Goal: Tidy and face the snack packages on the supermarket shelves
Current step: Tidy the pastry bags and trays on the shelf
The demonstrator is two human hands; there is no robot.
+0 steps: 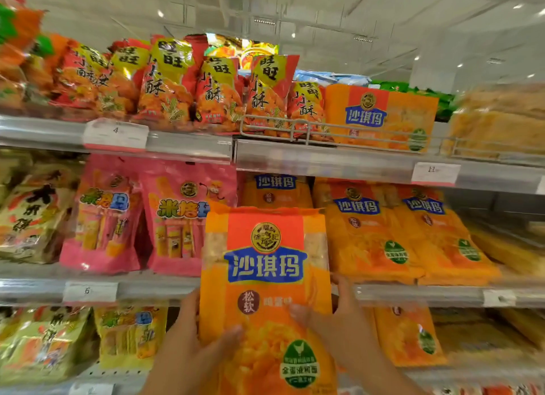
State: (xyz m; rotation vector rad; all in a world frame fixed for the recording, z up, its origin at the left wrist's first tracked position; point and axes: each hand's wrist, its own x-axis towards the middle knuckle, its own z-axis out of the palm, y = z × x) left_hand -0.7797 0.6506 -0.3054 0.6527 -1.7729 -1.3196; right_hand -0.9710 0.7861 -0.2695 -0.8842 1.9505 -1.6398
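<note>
An orange snack package (pixel 267 276) with a red top panel and a blue label stands upright in front of the middle shelf, its front facing me. My left hand (pixel 191 341) grips its lower left edge, thumb across the front. My right hand (pixel 339 327) grips its lower right edge, thumb on the front. Behind it, matching orange packages (pixel 371 232) lean on the middle shelf (pixel 413 294), and one more (pixel 277 188) stands directly behind the held one.
Pink snack bags (pixel 182 217) stand left of the held package. Red and yellow bags (pixel 165 82) fill the top shelf, beside an orange package (pixel 380 114) behind a wire guard (pixel 295 129). Yellow bags (pixel 129 332) sit on the lower shelf. Price tags hang on the shelf rails.
</note>
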